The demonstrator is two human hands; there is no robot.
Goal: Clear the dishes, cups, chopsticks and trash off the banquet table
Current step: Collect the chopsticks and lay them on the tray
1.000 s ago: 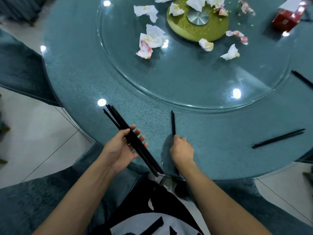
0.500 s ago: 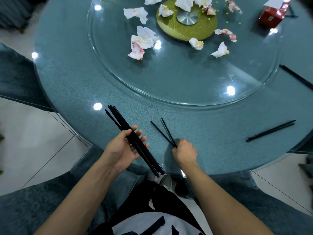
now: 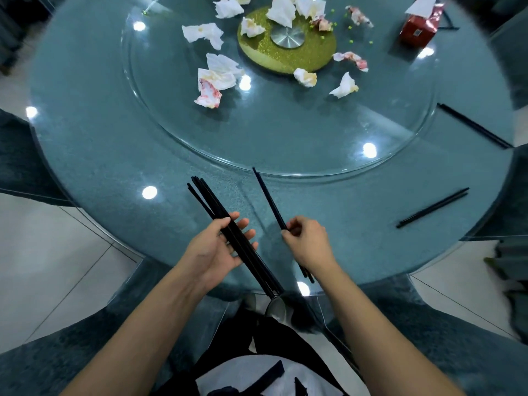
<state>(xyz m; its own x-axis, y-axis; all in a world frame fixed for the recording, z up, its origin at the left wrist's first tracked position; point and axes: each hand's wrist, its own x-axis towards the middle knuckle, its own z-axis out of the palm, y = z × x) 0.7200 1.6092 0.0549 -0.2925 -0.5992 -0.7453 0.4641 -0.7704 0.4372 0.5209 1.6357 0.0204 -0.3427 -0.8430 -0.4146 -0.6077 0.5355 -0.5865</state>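
My left hand [image 3: 217, 250] holds a bundle of several black chopsticks [image 3: 211, 200] across its palm, tips fanned toward the table's middle. My right hand [image 3: 310, 242] grips a pair of black chopsticks [image 3: 267, 195], lifted off the blue-green round table [image 3: 94, 155] and angled up to the left. Another pair of black chopsticks [image 3: 433, 207] lies at the right near the table's edge. A further pair of chopsticks [image 3: 474, 125] lies at the far right edge. Crumpled stained napkins [image 3: 217, 78] are scattered on the glass turntable [image 3: 285, 138].
A gold disc with a metal hub [image 3: 287, 41] sits at the turntable's middle, with more napkins [image 3: 344, 87] and green peas around it. A red box [image 3: 418, 32] stands at the back right. Dark chairs ring the table; pale tiled floor shows at the left and right.
My right hand has picked the pair of chopsticks up off the table in front of me, closed them together and raised them. The left hand keeps its bundle.
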